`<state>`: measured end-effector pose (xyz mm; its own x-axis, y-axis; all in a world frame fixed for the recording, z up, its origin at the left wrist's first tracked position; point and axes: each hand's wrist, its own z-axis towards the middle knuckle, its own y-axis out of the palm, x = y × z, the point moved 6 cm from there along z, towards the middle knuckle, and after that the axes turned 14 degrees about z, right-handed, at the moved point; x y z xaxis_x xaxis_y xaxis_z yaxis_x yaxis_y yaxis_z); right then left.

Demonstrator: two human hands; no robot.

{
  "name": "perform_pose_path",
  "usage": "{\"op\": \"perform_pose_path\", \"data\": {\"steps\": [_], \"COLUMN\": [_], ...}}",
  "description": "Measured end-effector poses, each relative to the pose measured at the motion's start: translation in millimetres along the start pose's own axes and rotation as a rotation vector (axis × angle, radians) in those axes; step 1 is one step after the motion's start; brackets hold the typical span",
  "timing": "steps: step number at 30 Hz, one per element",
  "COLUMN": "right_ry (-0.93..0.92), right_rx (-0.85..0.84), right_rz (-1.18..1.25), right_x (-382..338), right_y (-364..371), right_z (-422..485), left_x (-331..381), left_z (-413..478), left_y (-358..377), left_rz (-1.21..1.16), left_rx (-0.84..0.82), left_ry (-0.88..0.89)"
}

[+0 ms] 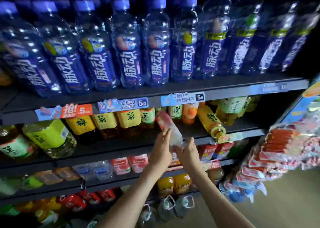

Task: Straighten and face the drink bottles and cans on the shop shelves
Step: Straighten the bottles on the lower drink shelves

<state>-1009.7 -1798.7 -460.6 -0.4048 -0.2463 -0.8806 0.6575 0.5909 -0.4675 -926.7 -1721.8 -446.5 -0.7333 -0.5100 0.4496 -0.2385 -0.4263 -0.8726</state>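
A clear bottle with a pink label [167, 125] is tilted, its top leaning left and back into the second shelf [121, 148]. My left hand [161, 149] lies along its left side with fingers straight. My right hand [187, 150] grips its lower end from the right. A yellow-labelled tea bottle [210, 122] lies tipped over on the same shelf, cap end at the front edge. Upright yellow tea bottles [105, 122] stand to the left.
Blue drink bottles [128, 54] fill the top shelf. Lower shelves hold red-labelled bottles [128, 163], orange bottles [173, 182] and water jugs [166, 208]. A rack of snack packets [277, 158] stands close on the right.
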Motion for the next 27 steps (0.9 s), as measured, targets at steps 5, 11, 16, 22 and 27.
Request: {"op": "perform_pose_path", "data": {"steps": [5, 11, 16, 22, 27], "right_ry": [-0.184, -0.4, -0.44, -0.354, -0.325], "right_rx": [-0.069, 0.05, -0.008, -0.152, -0.094], "right_rz": [-0.059, 0.259, 0.396, 0.261, 0.105], "right_x": [-8.7, -45.4, -60.1, -42.5, -24.0], "right_y": [-16.2, -49.8, -52.0, -30.0, -43.7], "right_z": [12.9, 18.6, 48.2, 65.8, 64.8], "left_x": [2.3, 11.3, 22.3, -3.1, -7.9], "left_z": [24.1, 40.0, 54.6, 72.8, 71.9], "left_y": [20.6, 2.2, -15.2, -30.3, -31.2], "left_rz": [0.099, 0.163, -0.103, -0.271, -0.282], "left_rx": [-0.015, 0.243, 0.258, 0.388, 0.428], "left_ry": [-0.036, -0.08, -0.144, -0.407, -0.467]}}
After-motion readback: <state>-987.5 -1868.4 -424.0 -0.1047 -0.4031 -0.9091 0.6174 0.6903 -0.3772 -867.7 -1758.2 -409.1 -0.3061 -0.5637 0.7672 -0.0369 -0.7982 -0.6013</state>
